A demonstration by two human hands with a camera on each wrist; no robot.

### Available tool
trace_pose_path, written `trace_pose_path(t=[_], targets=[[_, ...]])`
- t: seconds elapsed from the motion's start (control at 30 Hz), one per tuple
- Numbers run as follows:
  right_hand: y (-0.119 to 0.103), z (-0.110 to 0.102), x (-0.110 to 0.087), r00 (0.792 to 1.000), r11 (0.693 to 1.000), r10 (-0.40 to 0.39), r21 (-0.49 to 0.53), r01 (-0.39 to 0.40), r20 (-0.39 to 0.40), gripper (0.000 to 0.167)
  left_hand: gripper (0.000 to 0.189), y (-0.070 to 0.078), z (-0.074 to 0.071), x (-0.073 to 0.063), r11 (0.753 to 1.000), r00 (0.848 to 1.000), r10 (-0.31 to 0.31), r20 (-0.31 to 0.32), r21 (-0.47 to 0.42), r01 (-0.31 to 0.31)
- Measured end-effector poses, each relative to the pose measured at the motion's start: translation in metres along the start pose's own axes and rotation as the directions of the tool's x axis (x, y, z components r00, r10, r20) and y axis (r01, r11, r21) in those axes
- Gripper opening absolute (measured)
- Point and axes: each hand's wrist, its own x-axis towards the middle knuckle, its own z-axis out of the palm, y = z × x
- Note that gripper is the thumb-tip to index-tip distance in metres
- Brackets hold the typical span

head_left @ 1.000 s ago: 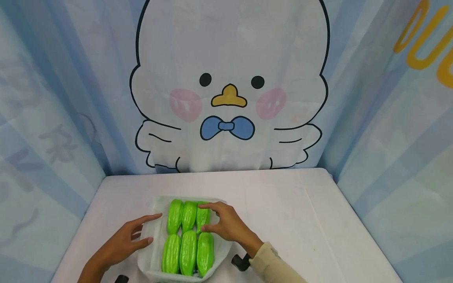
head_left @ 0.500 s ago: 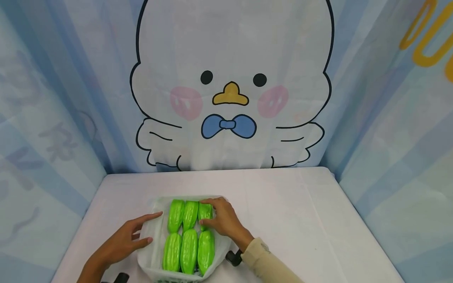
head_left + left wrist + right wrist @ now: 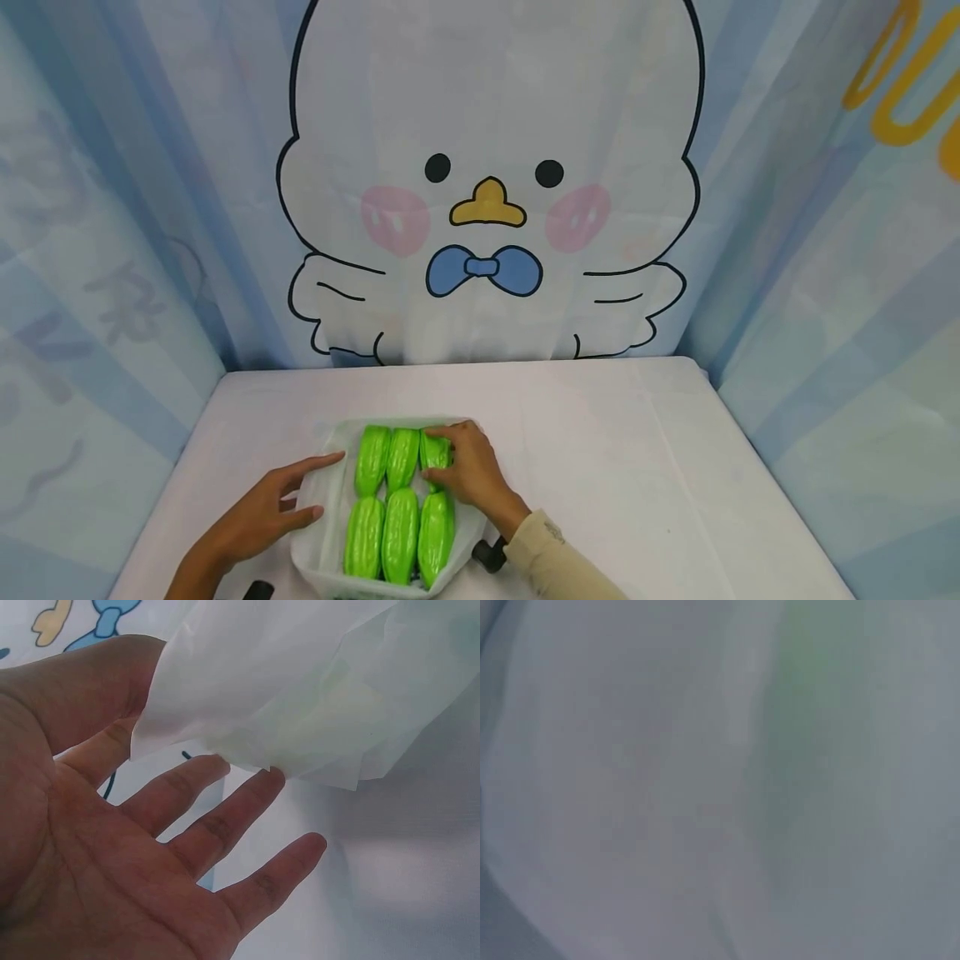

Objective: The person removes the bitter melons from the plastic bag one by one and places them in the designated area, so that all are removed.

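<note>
Several glossy green, ribbed, cucumber-shaped pieces [image 3: 401,533] lie in two rows inside a white, translucent plastic bag [image 3: 330,525] whose edges are folded open. My right hand [image 3: 474,465] is over the upper right green piece [image 3: 437,450], thumb at its lower end and fingers at its upper end, gripping it. My left hand [image 3: 258,512] is at the bag's left side, fingers extended and spread. In the left wrist view, the bag's film [image 3: 270,682] hangs over the thumb side and touches the fingertips. Blurred film with a green patch [image 3: 817,735] fills the right wrist view.
A white-covered table [image 3: 600,467] bears the bag near its front. Printed curtains [image 3: 487,100] stand behind it and on both sides. Black camera mounts [image 3: 489,554] sit at the wrists, the right one close to the bag's edge.
My right hand has shifted slightly left and closer over the upper right green piece, covering more of it. The left hand stays at the bag's left side.
</note>
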Motion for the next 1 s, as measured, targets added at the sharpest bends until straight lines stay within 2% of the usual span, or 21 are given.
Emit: trace_pose_path(t=[0.23,0.63,1.0], targets=[[-0.003,-0.006,-0.006,1.0,0.999,-0.002,0.046,0.002,-0.01,0.056,0.066,0.001,0.001,0.0,0.999,0.999,-0.034,-0.002,-0.015,0.033],[-0.011,-0.017,-0.017,1.0,0.987,0.003,0.16,-0.002,-0.005,0.056,0.063,-0.002,0.0,-0.002,1.0,1.0,-0.022,-0.009,-0.004,0.022],[-0.02,-0.033,-0.027,0.999,0.955,0.034,0.294,-0.041,0.028,0.057,0.062,-0.003,-0.001,-0.002,1.0,1.0,-0.015,-0.011,-0.008,0.015]])
